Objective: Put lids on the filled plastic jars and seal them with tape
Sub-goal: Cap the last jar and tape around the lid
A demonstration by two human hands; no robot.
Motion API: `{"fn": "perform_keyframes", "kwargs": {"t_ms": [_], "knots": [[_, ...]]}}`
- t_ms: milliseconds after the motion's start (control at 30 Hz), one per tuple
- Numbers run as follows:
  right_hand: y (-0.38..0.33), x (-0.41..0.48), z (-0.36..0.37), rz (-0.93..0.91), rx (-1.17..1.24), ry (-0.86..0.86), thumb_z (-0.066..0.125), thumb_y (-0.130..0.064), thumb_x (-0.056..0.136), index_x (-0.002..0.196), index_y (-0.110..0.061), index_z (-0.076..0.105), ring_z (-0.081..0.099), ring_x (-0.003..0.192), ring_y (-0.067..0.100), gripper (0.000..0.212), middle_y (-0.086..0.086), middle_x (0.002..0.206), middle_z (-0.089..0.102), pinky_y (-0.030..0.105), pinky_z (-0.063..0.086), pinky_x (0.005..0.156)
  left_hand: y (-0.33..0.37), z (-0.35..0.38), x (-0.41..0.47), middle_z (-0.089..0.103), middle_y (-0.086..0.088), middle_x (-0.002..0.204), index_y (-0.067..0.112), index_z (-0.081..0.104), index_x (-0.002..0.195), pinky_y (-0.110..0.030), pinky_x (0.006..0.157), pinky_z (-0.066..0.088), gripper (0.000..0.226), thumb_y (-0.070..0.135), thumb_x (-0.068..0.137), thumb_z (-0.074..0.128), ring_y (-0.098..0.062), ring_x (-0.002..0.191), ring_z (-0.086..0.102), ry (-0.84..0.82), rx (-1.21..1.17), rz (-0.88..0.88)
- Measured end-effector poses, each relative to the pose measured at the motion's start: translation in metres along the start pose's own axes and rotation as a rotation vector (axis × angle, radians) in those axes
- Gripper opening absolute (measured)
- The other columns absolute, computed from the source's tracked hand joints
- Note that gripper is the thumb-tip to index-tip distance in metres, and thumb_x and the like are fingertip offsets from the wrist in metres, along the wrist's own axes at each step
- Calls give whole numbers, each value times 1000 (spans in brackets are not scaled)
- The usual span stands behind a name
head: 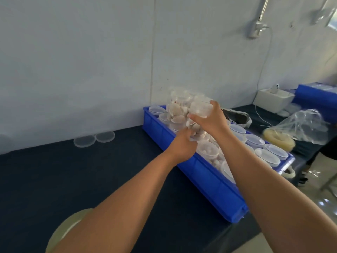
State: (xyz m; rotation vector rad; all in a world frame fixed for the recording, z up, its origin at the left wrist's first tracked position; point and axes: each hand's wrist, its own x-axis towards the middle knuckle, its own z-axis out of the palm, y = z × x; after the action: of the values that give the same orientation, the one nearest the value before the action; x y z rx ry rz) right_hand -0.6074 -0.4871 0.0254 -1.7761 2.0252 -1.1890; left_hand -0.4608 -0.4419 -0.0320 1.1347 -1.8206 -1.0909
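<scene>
Right hand (pixel 212 121): fingers (pixel 215 105) and thumb are curled round a clear plastic jar (pixel 200 108), holding it above the far end of the crate. The jar is tilted; motion blur hides whether it carries a lid.

Left hand (pixel 183 146): fingers are curled at the near side of a lower jar (pixel 196 137) holding pale pieces. They appear to grip its rim, though blur makes the contact uncertain. This hand sits below and left of the right hand, over the crate's near wall.

Just behind both hands stands a stack of filled jars (pixel 177 108), piled above the crate rim, with pale shell-like contents visible through the clear walls.

The blue crate (pixel 206 172) lies at an angle on the bench (pixel 127 170), which is covered in dark material. Inside it:
- An open filled jar (pixel 208 151) sits just right of the left hand.
- Several lidded jars (pixel 255 140) run along the far wall.

Two loose lids (pixel 84 141) lie flat side by side on the bench near the wall, well apart from the crate. A tape roll (pixel 63 232) shows at the lower left edge, partly hidden by the left forearm.

Beyond the crate:
- A clear plastic bag (pixel 306 125).
- Yellowish rolls (pixel 279 142) beside the bag.
- A white box (pixel 273 99) against the wall.
</scene>
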Motion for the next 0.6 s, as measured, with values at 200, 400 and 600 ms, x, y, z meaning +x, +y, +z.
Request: {"fn": "perform_keyframes", "kwargs": {"t_ms": [200,400,600], "knots": [[10,12,17,27,71,54,89,-60,73,155,-18,30,52,134,29,109,7,149,50,39,48,96,-8,-8,5,51,10,147,23,53,149,-2,65,42,45,17,104,51,2,104,57,70,6,17],[8,0,11,66,110,47,89,-64,69,164,-31,5,34,151,32,131,9,168,23,48,40,112,-1,-37,-37,56,33,114,48,58,121,-10,71,41,23,36,101,60,19,97,58,137,2,14],[-28,-59,-8,-78,143,233,73,-66,85,157,-28,31,41,143,23,91,0,157,38,41,39,111,1,-72,-113,69,27,107,46,65,117,-7,70,47,17,41,102,61,11,97,64,246,134,42]]}}
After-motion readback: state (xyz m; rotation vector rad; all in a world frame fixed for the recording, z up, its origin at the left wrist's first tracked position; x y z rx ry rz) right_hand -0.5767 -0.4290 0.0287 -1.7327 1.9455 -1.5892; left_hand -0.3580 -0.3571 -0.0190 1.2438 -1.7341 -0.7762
